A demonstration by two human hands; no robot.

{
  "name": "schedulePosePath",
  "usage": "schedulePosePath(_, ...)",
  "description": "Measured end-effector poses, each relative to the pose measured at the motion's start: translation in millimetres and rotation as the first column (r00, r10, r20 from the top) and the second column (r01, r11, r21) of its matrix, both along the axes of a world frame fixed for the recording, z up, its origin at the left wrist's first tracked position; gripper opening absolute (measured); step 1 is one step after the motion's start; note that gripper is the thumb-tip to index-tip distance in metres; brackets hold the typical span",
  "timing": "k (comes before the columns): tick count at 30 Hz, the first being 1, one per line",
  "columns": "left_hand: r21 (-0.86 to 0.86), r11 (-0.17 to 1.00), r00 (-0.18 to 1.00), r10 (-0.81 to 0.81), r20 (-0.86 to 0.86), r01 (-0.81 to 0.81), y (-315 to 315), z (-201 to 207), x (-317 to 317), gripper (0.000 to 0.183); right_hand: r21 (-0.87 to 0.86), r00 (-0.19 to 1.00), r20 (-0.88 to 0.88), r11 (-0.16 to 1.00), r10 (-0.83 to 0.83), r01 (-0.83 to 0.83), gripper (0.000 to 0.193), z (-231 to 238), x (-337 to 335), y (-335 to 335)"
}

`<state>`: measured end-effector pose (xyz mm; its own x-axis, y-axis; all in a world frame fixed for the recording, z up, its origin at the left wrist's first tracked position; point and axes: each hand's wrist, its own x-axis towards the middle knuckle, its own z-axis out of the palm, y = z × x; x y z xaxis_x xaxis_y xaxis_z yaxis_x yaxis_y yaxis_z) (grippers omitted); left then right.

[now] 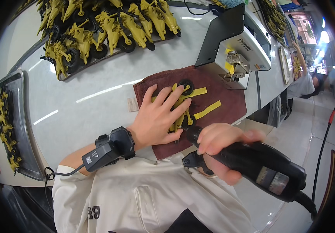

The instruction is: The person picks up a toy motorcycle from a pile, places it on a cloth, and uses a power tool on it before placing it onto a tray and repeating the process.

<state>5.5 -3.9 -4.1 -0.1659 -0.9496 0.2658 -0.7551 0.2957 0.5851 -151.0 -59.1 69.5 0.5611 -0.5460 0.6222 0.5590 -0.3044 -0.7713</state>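
My left hand (159,116) lies flat with fingers spread on a yellow plastic toy vehicle part (183,101) that rests on a dark red cloth (224,97). The part has a black wheel (185,86) at its far end. My right hand (222,145) grips a black electric screwdriver (253,163); its tip points at the part's near end, just beside my left thumb. A loose yellow strip (207,110) lies on the cloth to the right. A black device is strapped to my left wrist (111,149).
A tray (109,54) of several assembled yellow toy vehicles stands at the back left. A metal tray (18,112) with yellow parts sits at the far left. A white machine with a black plate (233,42) stands behind the cloth. Another person (303,83) sits at the right.
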Motion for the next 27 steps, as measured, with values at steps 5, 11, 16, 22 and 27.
schedulePosePath(5,-0.003,1.0,1.0,-0.006,-0.017,0.006,-1.5,3.4,-1.9,0.067,-0.069,0.975,-0.188,0.992,-0.12,0.109,0.072,-0.7,3.7,0.0)
schedulePosePath(11,-0.01,1.0,1.0,-0.008,-0.029,0.008,-6.2,-1.1,-0.4,0.068,0.015,0.988,-0.155,1.0,0.0,0.003,0.064,-2.8,9.9,-1.2)
schedulePosePath(16,-0.049,0.998,0.999,0.034,-0.013,-0.035,-2.3,-3.0,3.8,0.071,-0.22,0.981,-0.196,0.975,-0.003,-0.04,0.066,-9.8,15.0,-5.2)
schedulePosePath(22,0.047,0.992,0.989,0.121,-0.079,-0.118,11.1,22.8,-17.4,0.053,-0.064,0.923,-0.044,0.923,-0.382,0.379,0.076,-17.6,-0.5,16.4)
schedulePosePath(27,0.008,0.997,0.98,0.078,-0.182,-0.078,49.5,53.6,41.2,0.052,0.336,0.796,0.259,0.824,-0.547,0.457,0.058,33.3,-38.0,-34.6)
